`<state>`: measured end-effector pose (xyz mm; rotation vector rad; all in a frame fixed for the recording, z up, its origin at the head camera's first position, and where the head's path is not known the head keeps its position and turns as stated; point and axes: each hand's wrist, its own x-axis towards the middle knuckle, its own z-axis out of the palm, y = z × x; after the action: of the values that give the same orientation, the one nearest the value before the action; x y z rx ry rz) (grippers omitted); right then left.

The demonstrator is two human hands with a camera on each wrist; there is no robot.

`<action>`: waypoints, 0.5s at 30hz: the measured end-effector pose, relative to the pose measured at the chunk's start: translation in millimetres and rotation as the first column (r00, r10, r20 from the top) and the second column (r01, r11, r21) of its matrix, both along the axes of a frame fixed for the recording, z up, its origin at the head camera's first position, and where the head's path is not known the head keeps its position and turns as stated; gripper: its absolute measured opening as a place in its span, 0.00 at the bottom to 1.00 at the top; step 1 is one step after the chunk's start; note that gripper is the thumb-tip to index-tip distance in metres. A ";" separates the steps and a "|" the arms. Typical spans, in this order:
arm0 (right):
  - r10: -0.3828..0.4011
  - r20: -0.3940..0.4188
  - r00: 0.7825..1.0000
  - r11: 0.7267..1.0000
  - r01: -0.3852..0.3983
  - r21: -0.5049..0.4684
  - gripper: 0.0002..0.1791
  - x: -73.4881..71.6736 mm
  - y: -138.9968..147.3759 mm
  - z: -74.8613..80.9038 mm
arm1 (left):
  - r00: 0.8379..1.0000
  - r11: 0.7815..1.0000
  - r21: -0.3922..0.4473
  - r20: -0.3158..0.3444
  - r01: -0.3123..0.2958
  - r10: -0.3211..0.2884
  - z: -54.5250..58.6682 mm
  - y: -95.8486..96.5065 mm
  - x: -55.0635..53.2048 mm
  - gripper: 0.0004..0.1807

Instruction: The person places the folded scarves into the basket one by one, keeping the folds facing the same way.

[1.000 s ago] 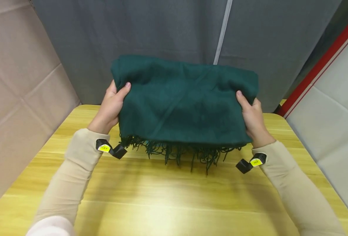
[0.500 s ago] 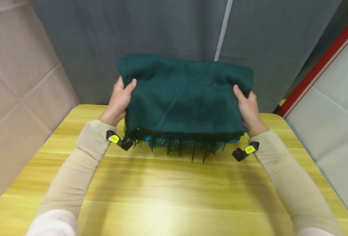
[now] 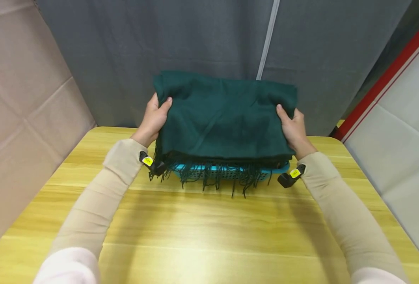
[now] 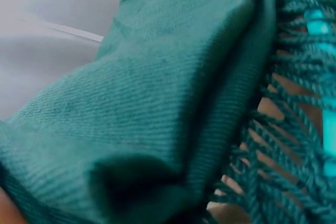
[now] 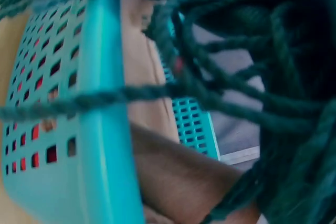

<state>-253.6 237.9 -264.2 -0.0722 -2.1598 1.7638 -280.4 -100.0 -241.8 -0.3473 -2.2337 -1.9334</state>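
A folded dark green scarf (image 3: 227, 118) with twisted fringe hangs between both hands. My left hand (image 3: 152, 121) grips its left side, thumb on the front face and the other fingers behind the cloth. On the opposite side my right hand (image 3: 295, 130) holds it the same way. Below and behind the scarf stands a turquoise plastic basket (image 3: 284, 169), mostly covered from the head view. Ribbed folds of the scarf (image 4: 152, 93) fill the left wrist view. In the right wrist view, fringe strands cross the rim of the basket (image 5: 107, 129), and beige cloth (image 5: 144, 61) lies inside.
The basket stands on a yellow wood-grain table (image 3: 202, 228) near its back edge. A grey curtain (image 3: 159, 39) rises behind, with pale panels to the left and right. Red shows through the basket's holes.
Both hands have moved closer together and farther away with the scarf. More of the basket now shows beneath the scarf's lower edge.
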 end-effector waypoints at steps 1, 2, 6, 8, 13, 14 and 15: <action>-0.006 0.000 1.000 1.000 0.006 0.022 0.30 -1.4 0.5 -1.5 | 1.000 1.000 -0.013 0.002 -0.007 0.007 -0.7 0.8 -1.8 0.24; -0.012 0.002 1.000 0.999 0.012 0.043 0.30 -2.6 0.9 -2.9 | 1.000 1.000 -0.025 0.004 -0.012 0.012 -1.4 1.6 -3.6 0.24; -0.023 0.009 1.000 0.994 0.022 0.104 0.30 -6.7 1.5 -7.0 | 1.000 0.996 -0.088 0.010 -0.027 0.028 -4.4 4.8 -9.7 0.24; -0.022 0.010 1.000 0.992 0.020 0.125 0.30 -8.1 1.3 -8.2 | 0.999 0.993 -0.115 0.009 -0.030 0.031 -6.7 5.7 -12.1 0.24; 0.014 0.016 1.000 0.985 -0.016 0.173 0.29 -7.4 2.4 -10.1 | 0.999 0.987 -0.156 0.022 -0.041 0.044 -14.9 4.5 -17.0 0.24; 0.027 0.026 0.999 0.983 -0.031 0.181 0.29 -6.8 2.9 -10.3 | 0.999 0.985 -0.166 0.029 -0.040 0.045 -16.8 3.8 -17.3 0.24; 0.041 0.037 0.998 0.981 -0.048 0.191 0.29 -6.2 3.5 -10.5 | 0.998 0.983 -0.181 0.041 -0.038 0.046 -18.5 3.0 -17.7 0.24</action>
<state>-259.8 241.4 -274.7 -0.0055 -2.3608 1.5789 -298.0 -97.0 -260.4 -0.2796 -2.4317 -1.7389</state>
